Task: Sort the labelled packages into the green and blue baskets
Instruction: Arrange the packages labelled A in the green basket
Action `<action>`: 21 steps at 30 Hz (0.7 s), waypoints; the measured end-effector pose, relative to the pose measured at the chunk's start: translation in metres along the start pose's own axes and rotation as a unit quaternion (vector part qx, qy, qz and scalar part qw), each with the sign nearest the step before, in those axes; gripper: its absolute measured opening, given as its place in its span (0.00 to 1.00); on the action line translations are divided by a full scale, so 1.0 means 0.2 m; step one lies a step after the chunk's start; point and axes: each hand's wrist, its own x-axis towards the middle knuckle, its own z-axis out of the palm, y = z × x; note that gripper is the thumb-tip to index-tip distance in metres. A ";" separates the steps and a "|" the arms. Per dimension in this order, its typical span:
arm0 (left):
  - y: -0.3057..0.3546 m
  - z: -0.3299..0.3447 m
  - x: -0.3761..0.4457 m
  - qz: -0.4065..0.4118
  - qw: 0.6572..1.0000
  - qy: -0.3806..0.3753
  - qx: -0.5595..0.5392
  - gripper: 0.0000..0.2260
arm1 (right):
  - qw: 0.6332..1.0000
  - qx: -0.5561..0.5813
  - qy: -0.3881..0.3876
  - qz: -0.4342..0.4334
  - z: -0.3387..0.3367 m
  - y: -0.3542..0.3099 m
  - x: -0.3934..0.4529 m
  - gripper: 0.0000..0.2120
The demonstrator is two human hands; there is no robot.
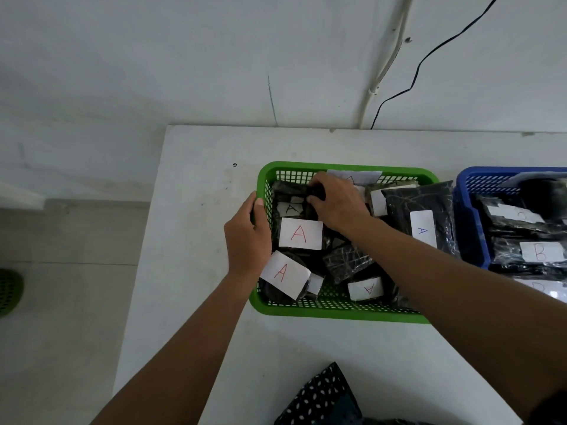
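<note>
White table (199, 240) against white wall. Green perforated plastic basket (343, 312) holds crinkled black plastic packages with white paper "A" labels. Right hand (336, 200) inside basket at far-left corner, fingers clenched on dark glossy package (293, 189), directly beneath grip. Left hand (248, 234) nearer, clasps basket's left rim, steadying. Blue perforated plastic basket (469, 228) with "B" packages sits just right.
</note>
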 end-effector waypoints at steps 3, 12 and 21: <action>-0.01 0.00 0.00 -0.001 1.000 0.003 -0.004 0.16 | 1.000 -0.003 -0.020 -0.023 -0.02 0.00 0.02 0.11; -0.01 0.01 0.00 -0.001 1.000 0.007 0.001 0.16 | 0.992 -0.118 -0.030 0.024 0.03 -0.08 0.02 0.16; -0.02 0.02 0.01 -0.013 1.000 0.010 -0.014 0.15 | 0.994 -0.088 -0.025 0.056 -0.12 -0.05 -0.02 0.14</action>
